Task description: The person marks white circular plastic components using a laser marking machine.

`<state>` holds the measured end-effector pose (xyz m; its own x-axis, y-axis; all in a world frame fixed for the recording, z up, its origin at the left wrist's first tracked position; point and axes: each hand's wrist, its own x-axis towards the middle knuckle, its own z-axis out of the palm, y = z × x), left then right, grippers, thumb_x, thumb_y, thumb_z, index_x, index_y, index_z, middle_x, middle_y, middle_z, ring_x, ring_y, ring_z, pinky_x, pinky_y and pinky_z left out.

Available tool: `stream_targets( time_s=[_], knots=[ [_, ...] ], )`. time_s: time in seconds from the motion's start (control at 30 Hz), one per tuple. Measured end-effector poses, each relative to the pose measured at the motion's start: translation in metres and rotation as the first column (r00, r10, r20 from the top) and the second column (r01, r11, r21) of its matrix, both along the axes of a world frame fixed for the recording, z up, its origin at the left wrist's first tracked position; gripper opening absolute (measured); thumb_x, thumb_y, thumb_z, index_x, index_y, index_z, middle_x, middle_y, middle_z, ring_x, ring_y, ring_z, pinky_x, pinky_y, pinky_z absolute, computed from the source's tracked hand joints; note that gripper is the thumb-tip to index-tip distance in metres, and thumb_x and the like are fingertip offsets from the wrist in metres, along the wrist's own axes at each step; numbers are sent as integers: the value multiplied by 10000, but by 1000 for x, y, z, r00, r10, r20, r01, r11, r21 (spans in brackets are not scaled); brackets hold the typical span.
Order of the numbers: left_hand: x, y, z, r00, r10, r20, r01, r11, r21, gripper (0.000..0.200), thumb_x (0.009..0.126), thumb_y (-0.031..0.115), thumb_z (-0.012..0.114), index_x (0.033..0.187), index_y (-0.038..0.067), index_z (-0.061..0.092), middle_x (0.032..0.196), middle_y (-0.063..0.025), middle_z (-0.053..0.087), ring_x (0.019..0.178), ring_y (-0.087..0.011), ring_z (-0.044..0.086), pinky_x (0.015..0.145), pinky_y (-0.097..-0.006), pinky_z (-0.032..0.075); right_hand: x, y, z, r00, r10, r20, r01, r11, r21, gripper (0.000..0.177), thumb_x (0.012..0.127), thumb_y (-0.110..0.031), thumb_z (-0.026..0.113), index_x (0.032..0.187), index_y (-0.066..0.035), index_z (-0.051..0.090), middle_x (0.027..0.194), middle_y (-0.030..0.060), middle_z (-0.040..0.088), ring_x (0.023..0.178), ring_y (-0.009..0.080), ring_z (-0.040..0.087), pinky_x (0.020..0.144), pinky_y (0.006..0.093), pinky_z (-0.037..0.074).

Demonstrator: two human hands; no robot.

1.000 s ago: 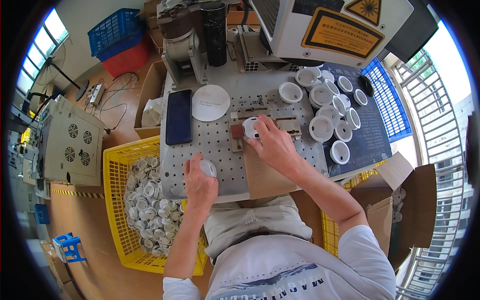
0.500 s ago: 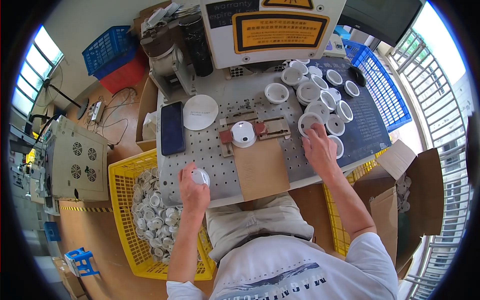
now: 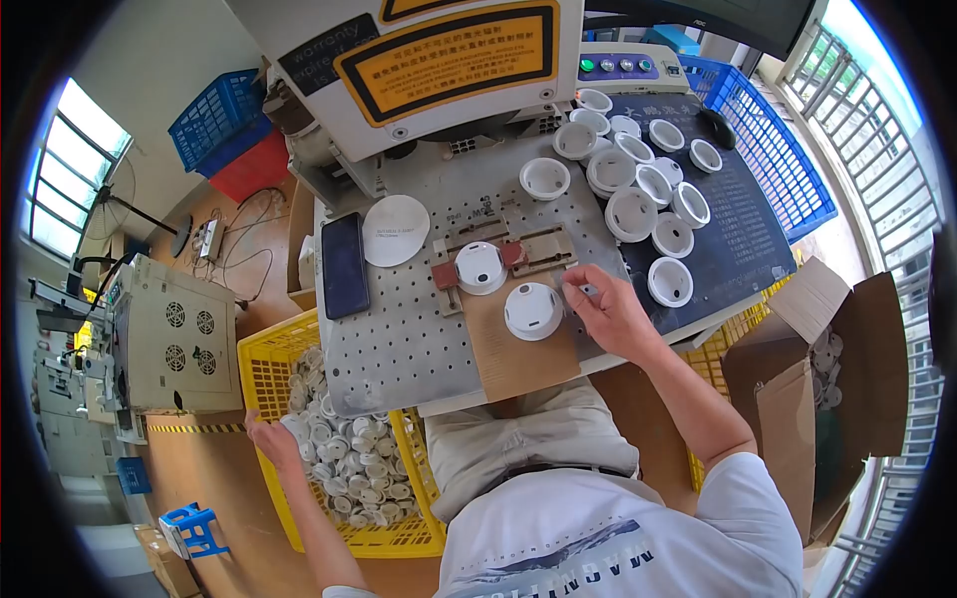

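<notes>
While the right hand (image 3: 610, 311) is just beside it, white round plastic lid (image 3: 533, 311): one, smooth and pale, with small dark marks or openings near its rim; it lies on a brown cardboard sheet (image 3: 518, 364), and serves as clock centre below.
Right hand: at 3 o'clock, fingers bent, thumb close to them; I cannot tell whether they touch or grasp anything.
Clamped lid (image 3: 481, 267): one, at 10 o'clock, white and round with a dark oval hole and smaller dark marks, set between two reddish-brown blocks of a metal fixture (image 3: 545, 249).
Left hand (image 3: 271, 441): at 8 o'clock, at the left rim of a yellow plastic basket (image 3: 423, 468); a white lid shows by its fingers, but I cannot tell whether it is grasped.
Heaped lids (image 3: 364, 463): many white ones in that basket, too jumbled to count.
Upturned white lids (image 3: 631, 213): about fifteen clustered at 1 o'clock, some overlapping, showing hollow insides; one more (image 3: 544, 178) stands apart at 12.
Grey perforated metal surface (image 3: 389, 369): carries one black phone (image 3: 345, 265) between 9 and 10 o'clock, and one white printed disc (image 3: 397, 230) at 10.
Black mouse (image 3: 716, 130): one, between 1 and 2 o'clock.
</notes>
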<state>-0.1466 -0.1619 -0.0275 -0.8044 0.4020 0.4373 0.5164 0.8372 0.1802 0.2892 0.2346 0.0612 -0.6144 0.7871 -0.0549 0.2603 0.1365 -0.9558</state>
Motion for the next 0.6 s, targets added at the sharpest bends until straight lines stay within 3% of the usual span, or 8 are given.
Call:
stream_targets(
  time_s=[0.03,0.13,0.17,0.23,0.3,0.4,0.47,0.6],
  knots=[
    [3,17,8,997,-43,56,37,993,115,331,724,-97,461,1024,-163,584,1229,-278,558,1175,-427,511,1023,-455,392,2,-2,2,997,-62,35,46,939,342,177,940,-131,623,1065,-7,613,953,96,650,535,145,508,522,276,428],
    [56,123,59,932,-342,122,290,902,319,371,710,-121,461,1063,-172,560,1263,-273,535,1212,-420,494,1054,-440,380,4,-5,20,989,51,141,-105,905,413,334,859,-201,704,1129,-33,603,1162,142,619,643,252,613,609,335,511],
    [73,155,62,835,-550,-4,538,816,211,414,686,-125,487,1094,-170,544,1299,-247,515,1232,-408,480,1073,-430,365,1,-8,22,988,53,144,-109,902,417,334,859,-201,704,1129,-33,603,1162,142,619,643,252,613,609,335,511],
    [133,231,86,705,-706,70,658,687,309,314,653,-93,562,955,-173,594,1352,-234,475,1260,-403,445,1087,-436,348,-11,-17,24,962,79,262,-218,799,560,498,814,-294,740,1213,-60,559,1253,142,568,793,327,673,679,400,553],
    [167,287,81,547,-837,-8,832,541,124,197,641,-49,623,813,-125,678,1319,-284,476,1205,-412,475,1067,-438,363,-22,-25,18,952,57,300,-236,761,604,614,777,-349,756,1276,-86,512,1279,148,537,898,382,668,732,457,562],
    [207,338,61,465,-885,31,880,466,88,131,654,0,649,731,-94,697,1280,-311,501,1180,-413,487,1057,-472,356,-28,-32,19,922,53,383,-283,767,575,597,781,-310,750,1279,-91,506,1273,162,522,908,378,665,730,465,556],
    [220,351,51,405,-914,16,910,401,-107,138,681,45,652,734,-65,717,1253,-320,522,1162,-420,487,1042,-490,359,-26,-29,14,915,113,387,-334,750,571,577,780,-276,740,1277,-95,510,1260,170,518,918,383,662,742,463,552],
    [217,350,43,419,-908,-32,904,420,-78,160,701,88,649,752,-36,736,1197,-312,557,1149,-405,490,1040,-493,359,-13,-26,17,900,143,413,-376,735,565,553,780,-243,731,1260,-80,510,1263,174,518,904,387,663,732,453,550]
  ],
)
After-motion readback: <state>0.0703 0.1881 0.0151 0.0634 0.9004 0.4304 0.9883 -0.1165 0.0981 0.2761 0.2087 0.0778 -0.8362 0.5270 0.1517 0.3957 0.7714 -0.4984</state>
